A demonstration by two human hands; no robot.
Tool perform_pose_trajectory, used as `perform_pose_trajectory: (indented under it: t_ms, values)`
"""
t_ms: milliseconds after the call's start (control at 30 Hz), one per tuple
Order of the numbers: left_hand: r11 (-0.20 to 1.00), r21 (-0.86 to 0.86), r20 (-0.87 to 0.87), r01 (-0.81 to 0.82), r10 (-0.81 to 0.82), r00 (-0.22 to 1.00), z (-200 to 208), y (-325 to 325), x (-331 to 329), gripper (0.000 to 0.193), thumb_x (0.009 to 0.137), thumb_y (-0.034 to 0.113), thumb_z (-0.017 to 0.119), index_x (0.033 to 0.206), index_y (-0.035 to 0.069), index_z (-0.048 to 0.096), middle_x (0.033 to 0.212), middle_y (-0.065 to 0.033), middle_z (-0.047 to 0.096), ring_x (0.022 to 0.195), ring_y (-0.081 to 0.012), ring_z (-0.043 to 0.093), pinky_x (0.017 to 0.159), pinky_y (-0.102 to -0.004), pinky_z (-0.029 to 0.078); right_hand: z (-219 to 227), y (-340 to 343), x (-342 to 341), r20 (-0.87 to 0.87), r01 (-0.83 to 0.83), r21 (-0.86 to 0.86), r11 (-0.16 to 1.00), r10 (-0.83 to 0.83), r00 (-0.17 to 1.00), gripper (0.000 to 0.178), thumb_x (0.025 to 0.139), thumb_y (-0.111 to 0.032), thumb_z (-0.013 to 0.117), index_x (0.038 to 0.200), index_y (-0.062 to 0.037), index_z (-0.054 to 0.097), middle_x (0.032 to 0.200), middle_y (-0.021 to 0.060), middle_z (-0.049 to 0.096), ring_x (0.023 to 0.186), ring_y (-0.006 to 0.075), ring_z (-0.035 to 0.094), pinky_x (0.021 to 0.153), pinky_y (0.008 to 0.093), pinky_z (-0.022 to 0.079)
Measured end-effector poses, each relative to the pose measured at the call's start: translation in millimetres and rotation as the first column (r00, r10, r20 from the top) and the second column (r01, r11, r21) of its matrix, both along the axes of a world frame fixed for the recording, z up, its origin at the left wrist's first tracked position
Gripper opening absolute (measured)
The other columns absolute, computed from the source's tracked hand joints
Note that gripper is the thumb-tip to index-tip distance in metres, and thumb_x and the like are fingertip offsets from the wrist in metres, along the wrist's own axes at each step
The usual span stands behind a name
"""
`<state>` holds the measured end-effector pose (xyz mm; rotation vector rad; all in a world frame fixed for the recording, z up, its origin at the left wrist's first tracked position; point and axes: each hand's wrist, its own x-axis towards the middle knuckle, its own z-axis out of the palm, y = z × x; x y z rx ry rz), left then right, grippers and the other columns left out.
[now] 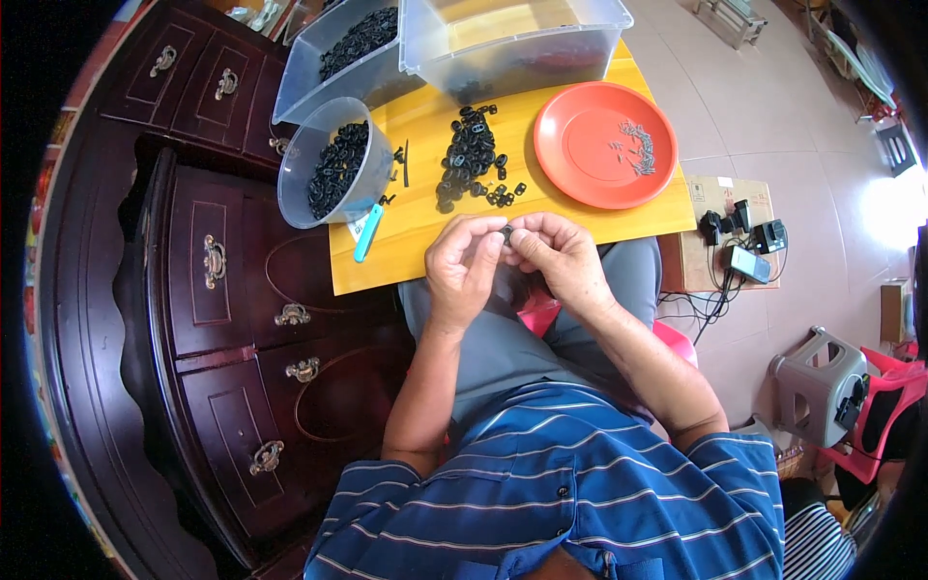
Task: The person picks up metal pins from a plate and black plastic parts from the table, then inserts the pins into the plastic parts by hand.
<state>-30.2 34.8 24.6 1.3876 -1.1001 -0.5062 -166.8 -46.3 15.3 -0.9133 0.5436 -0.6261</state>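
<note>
Between the fingertips of my left hand (464, 263) and my right hand (563, 259) is a small black part (507, 232), pinched by both at the near edge of the yellow table (619, 228). Fingers cover most of it, so its exact kind is hidden. Just beyond my hands lies a loose pile of small black oval pieces with holes (469, 150). To the right, a round red plate (570, 164) carries a scatter of small grey metal pins or screws (638, 150).
A clear round tub (290, 184) of black pieces stands at the table's left, with a turquoise-handled knife (367, 232) beside it. Two clear bins (522, 48) sit at the back. Dark wooden drawers (208, 261) flank my left; a cardboard box (710, 193) with devices is at right.
</note>
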Motion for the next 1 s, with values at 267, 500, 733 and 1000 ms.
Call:
perform_pose_trajectory:
  t_ms: [267, 500, 733, 1000]
  values:
    - [0.999, 0.052, 0.263, -0.009, -0.005, 0.965, 13, -2, -5, 0.031, 0.083, -0.001, 0.073, 0.114, -0.001, 0.066, 0.097, -0.0107, 0.066, 0.079, -0.0166, 0.068, 0.071, -0.0292, 0.055, -5, -5, -1, -0.015, -0.045, 0.137, 0.99, 0.047, 0.999, 0.015, 0.101, -0.02, 0.061, 0.107, -0.0064, 0.065, 0.093, 0.0004, 0.069, 0.081, 0.005, 0.063, 0.073, 0.0209, 0.051]
    - [0.999, 0.025, 0.516, -0.046, 0.026, 0.856, 17, -7, -9, 0.041, 0.077, -0.004, 0.074, 0.117, 0.0, 0.066, 0.104, -0.0138, 0.066, 0.079, -0.0227, 0.068, 0.073, -0.0328, 0.056, -12, -6, -1, 0.094, -0.064, 0.165, 0.984, 0.049, 0.994, 0.012, 0.101, -0.018, 0.061, 0.104, -0.0064, 0.063, 0.096, 0.0023, 0.069, 0.081, 0.0052, 0.062, 0.074, 0.0206, 0.052]
    - [0.998, 0.036, 0.539, -0.056, 0.028, 0.842, 18, -8, -10, 0.036, 0.078, -0.003, 0.071, 0.113, 0.001, 0.066, 0.103, -0.0146, 0.067, 0.082, -0.0272, 0.068, 0.074, -0.0355, 0.056, -8, -5, -1, 0.074, -0.033, 0.204, 0.978, 0.018, 0.997, 0.014, 0.101, -0.02, 0.062, 0.103, -0.0064, 0.064, 0.093, 0.0011, 0.068, 0.078, 0.0037, 0.059, 0.074, 0.0207, 0.052]
    - [0.997, 0.059, 0.55, -0.042, 0.002, 0.835, 16, -8, -7, 0.035, 0.077, -0.002, 0.073, 0.111, 0.001, 0.067, 0.1, -0.0144, 0.067, 0.085, -0.0297, 0.068, 0.075, -0.0363, 0.056, -2, -6, -2, 0.031, -0.039, 0.206, 0.978, 0.033, 0.999, 0.018, 0.101, -0.024, 0.062, 0.098, -0.0076, 0.067, 0.084, -0.0035, 0.063, 0.074, 0.002, 0.057, 0.072, 0.0194, 0.05]
